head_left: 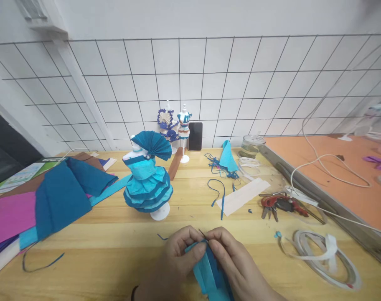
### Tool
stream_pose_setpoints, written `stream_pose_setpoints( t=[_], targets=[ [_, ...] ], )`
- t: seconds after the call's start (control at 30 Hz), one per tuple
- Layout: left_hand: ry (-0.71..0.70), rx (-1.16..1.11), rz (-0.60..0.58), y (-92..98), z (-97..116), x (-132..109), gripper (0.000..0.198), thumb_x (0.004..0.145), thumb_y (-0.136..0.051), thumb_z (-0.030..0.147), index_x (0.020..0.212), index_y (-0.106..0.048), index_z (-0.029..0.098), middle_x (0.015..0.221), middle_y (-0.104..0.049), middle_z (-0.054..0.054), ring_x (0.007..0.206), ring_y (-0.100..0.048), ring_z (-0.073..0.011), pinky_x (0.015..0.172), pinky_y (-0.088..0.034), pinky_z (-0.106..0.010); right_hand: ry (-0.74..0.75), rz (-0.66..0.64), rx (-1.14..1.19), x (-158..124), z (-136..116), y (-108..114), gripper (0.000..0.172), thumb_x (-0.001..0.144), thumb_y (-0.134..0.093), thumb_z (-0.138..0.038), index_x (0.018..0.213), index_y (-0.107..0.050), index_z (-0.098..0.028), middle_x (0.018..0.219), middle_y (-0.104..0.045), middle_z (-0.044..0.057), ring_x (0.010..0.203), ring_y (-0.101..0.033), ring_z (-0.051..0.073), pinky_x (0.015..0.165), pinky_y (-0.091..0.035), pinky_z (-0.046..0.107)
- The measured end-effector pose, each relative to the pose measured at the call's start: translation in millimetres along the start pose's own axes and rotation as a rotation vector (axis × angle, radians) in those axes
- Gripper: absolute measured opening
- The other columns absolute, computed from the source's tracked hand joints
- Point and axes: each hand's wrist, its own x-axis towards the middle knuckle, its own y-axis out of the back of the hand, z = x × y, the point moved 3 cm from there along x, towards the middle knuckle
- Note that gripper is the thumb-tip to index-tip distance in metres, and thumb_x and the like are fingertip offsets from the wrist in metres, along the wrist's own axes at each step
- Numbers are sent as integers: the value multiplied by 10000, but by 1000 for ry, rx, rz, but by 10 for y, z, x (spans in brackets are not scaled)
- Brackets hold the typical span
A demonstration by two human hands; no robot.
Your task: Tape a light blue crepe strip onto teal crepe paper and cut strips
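Low in the view, my left hand [184, 251] pinches the upper edge of a piece of light and dark blue crepe paper [207, 274], thumb on top. My right hand [231, 259] closes its thumb and fingers on the same edge from the other side. Between the fingertips pokes a thin dark sliver; its kind is too small to tell. The paper's lower end runs out of the frame. Beyond my hands, to the left, stands a small mannequin [146, 175] in a ruffled blue paper dress with a pleated fan at the shoulder.
Folded crepe paper [59, 196] lies left. Two smaller dressed mannequins [184, 125] and a phone [195, 136] stand against the tiled wall. To the right are a glass jar [251, 146], a pale paper strip [243, 195], red-handled pliers with keys [283, 203] and a tape roll [325, 255].
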Motion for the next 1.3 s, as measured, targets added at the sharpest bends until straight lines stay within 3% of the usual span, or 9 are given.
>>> stream_pose_setpoints(
  t=[0.13, 0.4, 0.6, 0.73, 0.87, 0.93, 1.03, 1.13, 1.3],
  targets=[
    [52, -65, 11, 6, 30, -15, 261, 747, -627, 397, 728, -535, 154, 666, -623, -23, 615, -544, -124, 600, -422, -239, -28, 71, -90, 124, -19, 213, 266, 903, -352, -445, 906, -505, -228, 845, -588, 15, 827, -557, 174, 726, -424, 258],
    [-62, -299, 67, 154, 147, 0, 275, 713, -675, 289, 875, -477, 188, 696, -666, -17, 656, -645, -184, 594, -505, -300, -227, -8, -885, 261, 12, 684, 431, 910, -279, -475, 686, -561, -237, 654, -656, 38, 644, -615, 211, 574, -384, 283],
    [-197, -190, 132, 227, 209, 3, 387, 689, -693, 304, 979, -465, 187, 651, -670, -4, 638, -644, -173, 580, -494, -269, -238, 25, -1037, 241, 149, 945, 450, 866, -395, -486, 582, -630, -228, 614, -677, 90, 640, -649, 275, 547, -379, 315],
    [-273, -42, 196, 238, 277, -62, 355, 736, -656, 280, 1024, -477, 176, 723, -698, -27, 718, -634, -147, 661, -469, -244, -167, 104, -1118, 210, 17, 951, 489, 884, -357, -456, 610, -666, -196, 615, -657, 135, 695, -634, 307, 629, -416, 386],
    [-299, -31, 206, 249, 328, -133, 352, 740, -662, 284, 1028, -493, 172, 768, -714, -41, 730, -630, -130, 669, -460, -222, 71, -52, -709, 87, -385, 557, 379, 848, -470, -485, 1098, -609, -237, 1106, -633, 93, 1012, -567, 241, 853, -421, 355],
    [-298, -69, 170, 246, 344, -158, 361, 733, -673, 295, 1024, -499, 171, 771, -716, -44, 701, -630, -128, 646, -465, -221, 91, -205, -497, 37, -559, 298, 426, 795, -572, -457, 1174, -550, -263, 1139, -613, 56, 1028, -553, 215, 866, -423, 317],
    [-320, -136, 118, 247, 378, -189, 354, 733, -680, 295, 1020, -510, 178, 753, -707, -30, 687, -630, -128, 645, -471, -227, 90, -289, -450, 62, -699, 22, 137, 778, -601, -320, 858, -636, -214, 856, -649, 8, 807, -579, 174, 722, -438, 263],
    [-352, -220, 99, 265, 420, -212, 395, 716, -702, 305, 1042, -510, 191, 776, -694, -24, 727, -627, -134, 682, -466, -239, 44, -281, -372, 167, -728, -67, 207, 805, -535, -273, 619, -552, -184, 604, -522, -37, 594, -483, 118, 558, -375, 226],
    [-428, -414, -94, 226, 445, -212, 687, 660, -699, 496, 1222, -423, 214, 989, -639, -71, 901, -592, -193, 824, -432, -322, 34, -246, -27, 267, -866, -16, 207, 801, -567, -372, 718, -599, -185, 636, -545, -27, 612, -502, 125, 557, -390, 233]
  ],
)
